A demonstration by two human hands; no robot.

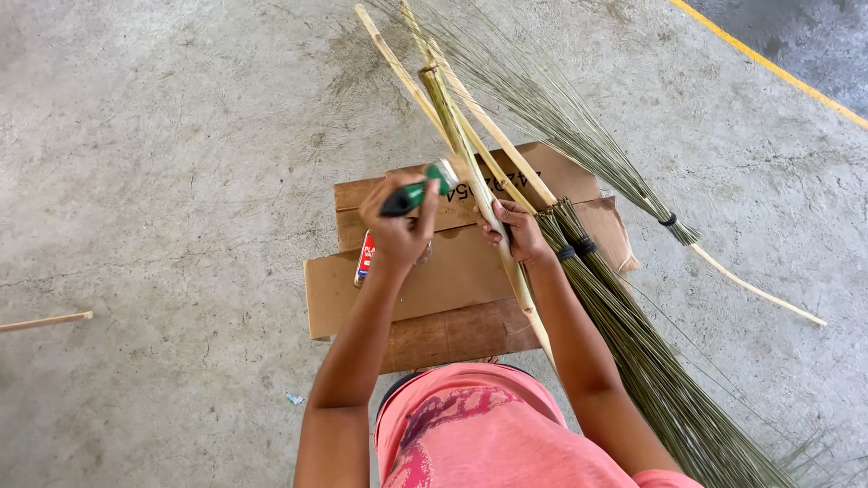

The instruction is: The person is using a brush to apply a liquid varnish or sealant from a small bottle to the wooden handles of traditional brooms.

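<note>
The left hand point(398, 230) is closed around a green tool with a black handle point(418, 192); its fingers wrap the handle, and the green tip points to the right, almost touching the bamboo sticks point(470, 167). The right hand point(520, 233) is clamped on these sticks, with the fingers curled over them from the right side, so the sticks pass under the fingers and run up to the far side of the floor point(163, 154). Just beside the right hand, a bundle of thin green broom straws point(633, 352) lies, tied with black bands point(579, 248). Under both hands, flat cardboard sheets point(425, 280) lie on the concrete floor. A second broom point(579, 136) lies further right.
</note>
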